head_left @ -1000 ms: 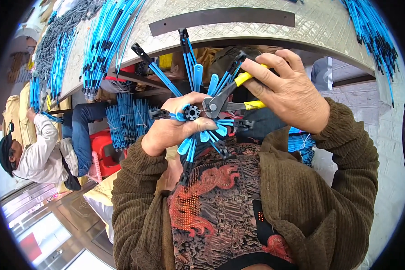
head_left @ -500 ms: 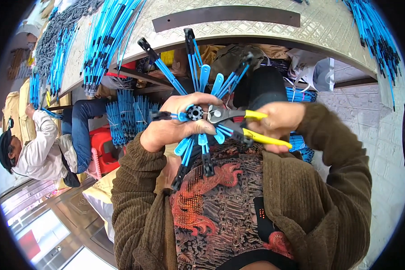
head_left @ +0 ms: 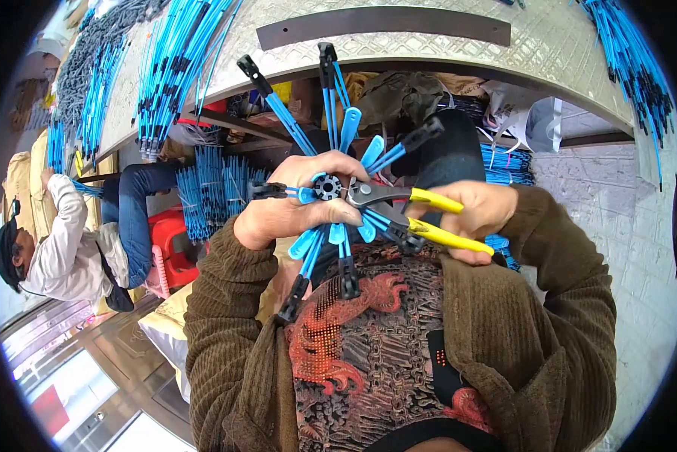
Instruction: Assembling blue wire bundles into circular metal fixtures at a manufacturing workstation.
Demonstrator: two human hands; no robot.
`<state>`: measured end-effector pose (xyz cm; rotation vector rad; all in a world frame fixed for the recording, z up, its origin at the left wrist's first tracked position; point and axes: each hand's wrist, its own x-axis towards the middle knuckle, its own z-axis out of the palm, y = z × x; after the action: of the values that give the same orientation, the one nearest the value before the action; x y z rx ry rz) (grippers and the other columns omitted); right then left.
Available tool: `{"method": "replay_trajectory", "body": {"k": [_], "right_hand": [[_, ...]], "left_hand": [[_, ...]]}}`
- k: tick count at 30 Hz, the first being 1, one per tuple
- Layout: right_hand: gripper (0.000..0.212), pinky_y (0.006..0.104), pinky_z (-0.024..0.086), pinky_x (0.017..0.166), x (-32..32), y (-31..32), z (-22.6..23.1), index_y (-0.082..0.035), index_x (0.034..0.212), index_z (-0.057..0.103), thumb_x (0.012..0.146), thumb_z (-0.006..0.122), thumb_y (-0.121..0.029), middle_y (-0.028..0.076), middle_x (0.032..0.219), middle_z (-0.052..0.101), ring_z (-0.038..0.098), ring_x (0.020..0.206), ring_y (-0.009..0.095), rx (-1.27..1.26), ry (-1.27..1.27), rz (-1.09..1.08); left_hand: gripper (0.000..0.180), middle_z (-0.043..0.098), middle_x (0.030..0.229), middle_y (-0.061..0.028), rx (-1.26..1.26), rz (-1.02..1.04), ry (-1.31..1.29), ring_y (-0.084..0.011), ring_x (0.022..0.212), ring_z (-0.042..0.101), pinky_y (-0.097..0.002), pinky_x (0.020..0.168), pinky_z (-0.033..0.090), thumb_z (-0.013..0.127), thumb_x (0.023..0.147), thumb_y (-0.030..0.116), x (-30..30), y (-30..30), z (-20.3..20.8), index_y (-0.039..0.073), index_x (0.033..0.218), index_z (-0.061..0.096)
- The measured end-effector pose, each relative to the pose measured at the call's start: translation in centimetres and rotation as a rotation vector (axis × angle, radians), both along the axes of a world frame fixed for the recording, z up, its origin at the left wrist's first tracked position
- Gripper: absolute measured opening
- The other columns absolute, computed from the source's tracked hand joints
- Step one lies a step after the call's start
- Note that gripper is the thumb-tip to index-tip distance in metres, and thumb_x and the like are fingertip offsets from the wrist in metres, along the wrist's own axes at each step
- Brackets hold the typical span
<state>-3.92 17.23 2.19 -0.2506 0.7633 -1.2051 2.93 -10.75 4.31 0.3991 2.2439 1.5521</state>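
Observation:
My left hand is closed around a round black hub with slots, thumb below it and fingers above. Blue arms radiate from the hub in all directions, several tipped with black clips. My right hand grips a pair of pliers with yellow handles, which stand apart. The grey plier jaws lie against the right side of the hub, beside my left thumb and fingertips. What exactly sits between the jaws is hidden.
A worktable curves across the far side, with a dark metal strip and bundles of blue rods on it. More blue rods stand below. At left, a person sits near a red stool.
The plier handles and my right hand have shifted slightly right and down. The upper-right blue arm with its black clip has swung down and right; the upper arms have tilted slightly right.

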Motion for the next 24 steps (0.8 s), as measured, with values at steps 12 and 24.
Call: {"method": "replay_trajectory", "body": {"k": [12, 24], "right_hand": [[0.047, 0.0272, 0.046, 0.046, 2.9, -1.6, -4.1, -0.004, 0.13, 0.035, 0.089, 0.053, -0.018, 0.013, 0.068, 0.058, 0.057, 0.05, 0.02, -0.189, -0.5, -0.026], [0.041, 0.0357, 0.05, 0.048, 1.3, -0.2, -4.6, -0.003, 0.122, 0.04, 0.085, 0.056, -0.01, 0.018, 0.07, 0.059, 0.059, 0.053, 0.025, -0.386, 1.071, -0.341]], "left_hand": [[0.049, 0.061, 0.086, -0.0062, 0.005, -0.014, -0.037, -0.0157, 0.079, 0.058, -0.029, 0.073, 0.046, 0.076, 0.067, 0.038, -0.8, 0.0, 0.4, 0.0, 0.094, 0.061], [0.054, 0.06, 0.085, -0.0067, 0.037, -0.004, -0.017, -0.0157, 0.079, 0.058, -0.0297, 0.073, 0.047, 0.077, 0.066, 0.039, -0.7, 0.3, -0.3, 0.0, 0.1, 0.061]]}}
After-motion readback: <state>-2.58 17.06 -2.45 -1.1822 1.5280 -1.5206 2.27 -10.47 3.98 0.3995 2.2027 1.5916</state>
